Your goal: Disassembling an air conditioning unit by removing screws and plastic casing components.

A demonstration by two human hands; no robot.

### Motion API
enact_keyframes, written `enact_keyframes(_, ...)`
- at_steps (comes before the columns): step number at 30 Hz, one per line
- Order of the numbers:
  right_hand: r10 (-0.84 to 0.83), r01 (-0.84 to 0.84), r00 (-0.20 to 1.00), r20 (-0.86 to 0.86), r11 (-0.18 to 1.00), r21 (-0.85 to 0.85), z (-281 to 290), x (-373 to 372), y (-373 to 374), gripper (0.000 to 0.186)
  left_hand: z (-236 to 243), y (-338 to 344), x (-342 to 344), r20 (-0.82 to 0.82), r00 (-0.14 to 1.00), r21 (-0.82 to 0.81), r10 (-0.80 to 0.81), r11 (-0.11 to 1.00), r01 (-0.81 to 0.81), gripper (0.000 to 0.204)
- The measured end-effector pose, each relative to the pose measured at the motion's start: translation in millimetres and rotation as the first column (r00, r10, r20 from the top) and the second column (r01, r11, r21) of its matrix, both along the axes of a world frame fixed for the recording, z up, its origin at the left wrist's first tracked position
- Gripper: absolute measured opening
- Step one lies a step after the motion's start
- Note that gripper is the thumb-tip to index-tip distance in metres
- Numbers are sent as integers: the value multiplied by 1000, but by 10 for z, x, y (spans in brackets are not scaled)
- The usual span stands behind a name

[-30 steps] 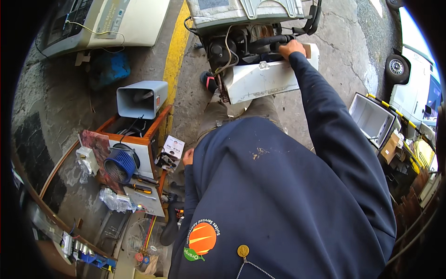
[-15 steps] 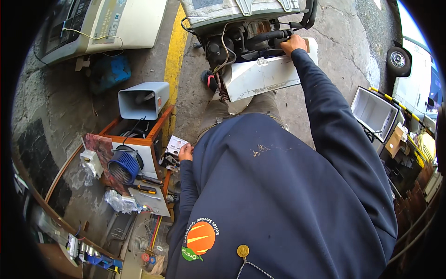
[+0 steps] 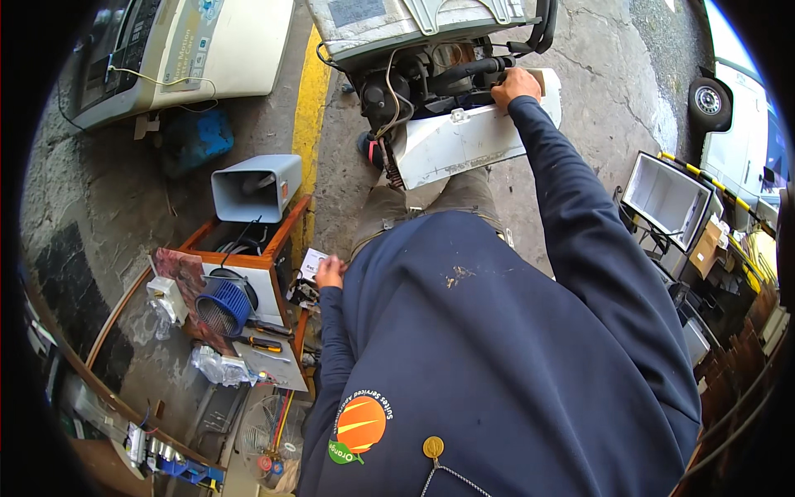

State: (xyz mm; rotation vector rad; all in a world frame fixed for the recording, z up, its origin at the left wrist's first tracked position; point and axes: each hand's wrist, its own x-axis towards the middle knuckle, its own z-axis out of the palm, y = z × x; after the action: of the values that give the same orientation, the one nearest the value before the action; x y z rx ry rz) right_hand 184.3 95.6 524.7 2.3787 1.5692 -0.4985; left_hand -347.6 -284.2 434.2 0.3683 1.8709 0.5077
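Observation:
In front of me a tipped, pale appliance that looks like a washing machine shows its dark underside, with a round black motor-like part and a thick black hose. My right hand is closed just below the hose end, behind the top edge of a scuffed white metal panel; its fingertips are hidden in the dark gap. My left hand hangs low by my hip with fingers curled, close to a white printed card or box. Whatever it may hold does not show.
Left of me a wooden stand carries a grey square funnel-shaped housing, a blue fan wheel and yellow-black screwdrivers. Another washing machine lies beyond. An open white chest and a parked white vehicle are right.
My right hand has shifted slightly toward me and left, from beside the hose end to the panel's edge. My left hand stays by my hip. The view has moved a little.

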Motion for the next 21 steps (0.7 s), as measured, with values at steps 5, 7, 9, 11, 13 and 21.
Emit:
enact_keyframes(5,36,-36,999,20,999,0,-82,-33,-29,41,1066,1680,901,-116,982,320,-151,930,180,21)
enact_keyframes(7,51,-51,998,44,999,5,-71,-62,-10,41,1494,2424,1591,-293,898,532,-329,724,439,20)
enact_keyframes(9,38,-40,999,37,998,57,-67,-109,11,39,1716,2966,2279,-308,834,646,-458,543,537,22)
enact_keyframes(11,26,-29,999,36,994,104,-59,-99,-6,39,1594,3340,2919,-238,771,727,-591,417,545,25)
enact_keyframes(13,52,-48,998,-35,991,121,-54,-35,-60,40,1175,3563,3409,-257,660,642,-706,386,663,27)
enact_keyframes(21,222,-161,949,-222,951,263,85,207,-225,38,221,3864,4319,-48,469,471,-882,394,789,40)
